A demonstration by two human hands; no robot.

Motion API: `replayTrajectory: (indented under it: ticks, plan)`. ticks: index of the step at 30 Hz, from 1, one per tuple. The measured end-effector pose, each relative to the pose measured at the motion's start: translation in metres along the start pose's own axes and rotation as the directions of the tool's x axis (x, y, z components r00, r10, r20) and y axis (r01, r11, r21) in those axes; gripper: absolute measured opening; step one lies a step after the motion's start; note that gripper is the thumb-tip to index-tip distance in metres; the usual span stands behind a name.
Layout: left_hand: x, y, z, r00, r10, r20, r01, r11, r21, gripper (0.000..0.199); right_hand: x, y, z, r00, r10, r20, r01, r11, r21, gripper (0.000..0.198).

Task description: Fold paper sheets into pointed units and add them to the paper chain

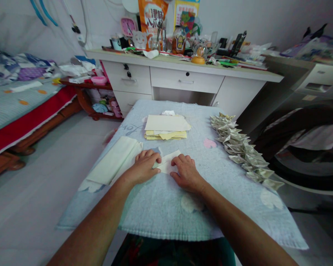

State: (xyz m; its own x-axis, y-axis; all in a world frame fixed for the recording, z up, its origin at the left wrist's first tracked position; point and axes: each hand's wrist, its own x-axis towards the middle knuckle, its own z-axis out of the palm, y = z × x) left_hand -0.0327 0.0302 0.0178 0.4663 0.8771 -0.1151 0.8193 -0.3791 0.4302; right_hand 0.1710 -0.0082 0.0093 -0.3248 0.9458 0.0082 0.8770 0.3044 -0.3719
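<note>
A small sheet of cream paper (168, 159) lies on the cloth-covered table between my two hands. My left hand (146, 166) holds its left end, fingers curled and thumb close to the paper's edge. On the other end, my right hand (186, 173) has its bent fingers over the paper and its thumb at the near edge. The parts under my fingers are hidden. Left of my left hand lie larger pale folded sheets (113, 160). Beyond my hands is a stack of cream and yellow paper pieces (168, 123).
A long row of folded pointed paper pieces (242, 149) runs along the table's right side. The table wears a light blue cloth (166, 210). Behind it stands a white desk (185, 77) crowded with items. A bed (22, 99) is at left, a washing machine (322, 85) at right.
</note>
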Motion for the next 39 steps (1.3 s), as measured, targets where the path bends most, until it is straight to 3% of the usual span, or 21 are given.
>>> replayTrajectory:
  ticks: [8, 13, 17, 19, 21, 24, 26, 29, 32, 36, 39]
  plan:
    - [0.007, 0.002, 0.006, 0.998, -0.006, -0.069, 0.003, 0.999, -0.045, 0.057, -0.003, 0.006, 0.0, 0.997, -0.072, -0.02, 0.073, 0.995, 0.068, 0.031]
    - [0.017, 0.013, 0.017, 0.98, -0.004, -0.198, -0.021, 0.992, -0.126, 0.063, -0.001, 0.011, 0.0, 0.995, -0.086, -0.05, 0.093, 0.984, 0.155, 0.029]
    - [0.021, 0.015, 0.022, 0.974, 0.048, -0.223, -0.088, 0.981, -0.171, 0.07, 0.002, 0.017, -0.002, 0.985, -0.091, -0.147, 0.133, 0.943, 0.305, 0.025]
    - [0.021, 0.013, 0.022, 0.97, 0.067, -0.235, -0.119, 0.97, -0.213, 0.072, 0.003, 0.021, -0.001, 0.972, -0.033, -0.233, 0.111, 0.937, 0.332, 0.024]
    - [0.02, 0.012, 0.023, 0.961, 0.095, -0.261, -0.173, 0.939, -0.296, 0.073, 0.004, 0.024, 0.0, 0.954, 0.069, -0.293, 0.022, 0.955, 0.296, 0.023]
    - [0.019, 0.011, 0.022, 0.943, 0.103, -0.318, -0.24, 0.871, -0.429, 0.078, 0.004, 0.025, 0.001, 0.946, 0.162, -0.281, -0.1, 0.97, 0.223, 0.032]
    - [0.018, 0.012, 0.021, 0.945, 0.074, -0.318, -0.235, 0.83, -0.505, 0.079, 0.003, 0.025, 0.001, 0.96, 0.137, -0.243, -0.081, 0.971, 0.225, 0.033]
    - [0.016, 0.017, 0.016, 0.973, 0.023, -0.231, -0.175, 0.722, -0.669, 0.082, 0.002, 0.022, -0.002, 0.972, 0.045, -0.232, 0.038, 0.94, 0.34, 0.019]
    - [0.013, 0.023, 0.012, 0.98, 0.001, -0.197, -0.165, 0.551, -0.818, 0.094, 0.003, 0.02, -0.003, 0.966, 0.044, -0.255, 0.109, 0.825, 0.555, 0.014]
    - [0.011, 0.028, 0.013, 0.979, -0.011, -0.205, -0.181, 0.422, -0.889, 0.099, 0.007, 0.021, 0.001, 0.965, 0.191, -0.18, 0.066, 0.488, 0.87, 0.022]
    - [0.013, 0.029, 0.017, 0.974, -0.019, -0.225, -0.207, 0.329, -0.922, 0.098, 0.008, 0.02, 0.001, 0.971, 0.213, -0.105, 0.042, 0.283, 0.958, 0.03]
